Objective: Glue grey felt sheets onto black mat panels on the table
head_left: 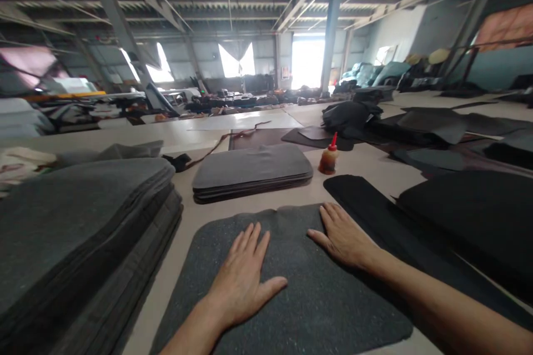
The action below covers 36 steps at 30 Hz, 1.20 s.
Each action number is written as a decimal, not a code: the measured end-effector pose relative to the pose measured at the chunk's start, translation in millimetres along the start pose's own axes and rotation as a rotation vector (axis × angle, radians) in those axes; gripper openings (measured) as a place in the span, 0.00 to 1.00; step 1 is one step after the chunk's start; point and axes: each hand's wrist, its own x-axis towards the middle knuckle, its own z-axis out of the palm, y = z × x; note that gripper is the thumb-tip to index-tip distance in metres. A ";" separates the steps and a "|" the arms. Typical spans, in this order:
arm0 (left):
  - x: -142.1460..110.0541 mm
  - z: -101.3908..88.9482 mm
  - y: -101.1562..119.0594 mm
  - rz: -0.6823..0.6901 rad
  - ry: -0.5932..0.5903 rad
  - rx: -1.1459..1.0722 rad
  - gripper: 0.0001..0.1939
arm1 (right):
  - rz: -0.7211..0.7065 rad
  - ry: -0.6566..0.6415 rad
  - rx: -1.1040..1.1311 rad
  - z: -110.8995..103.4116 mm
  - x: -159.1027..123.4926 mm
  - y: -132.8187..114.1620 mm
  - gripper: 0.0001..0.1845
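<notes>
A dark grey felt panel (300,299) with rounded corners lies flat on the table right in front of me. My left hand (241,280) rests palm down on its middle, fingers stretched out and slightly spread. My right hand (343,238) presses flat near the panel's far right corner, fingers straight. Neither hand holds anything.
A tall stack of grey felt panels (79,238) stands at my left. A smaller stack (252,172) lies ahead, with a red-capped glue bottle (328,158) beside it. Black cut pieces (466,222) cover the table (370,162) to the right. A large workshop hall stretches behind.
</notes>
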 end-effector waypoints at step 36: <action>60.9 1.7 3.8 0.284 0.086 -0.193 0.35 | -0.450 -0.332 0.798 -11.0 134.2 -25.4 0.11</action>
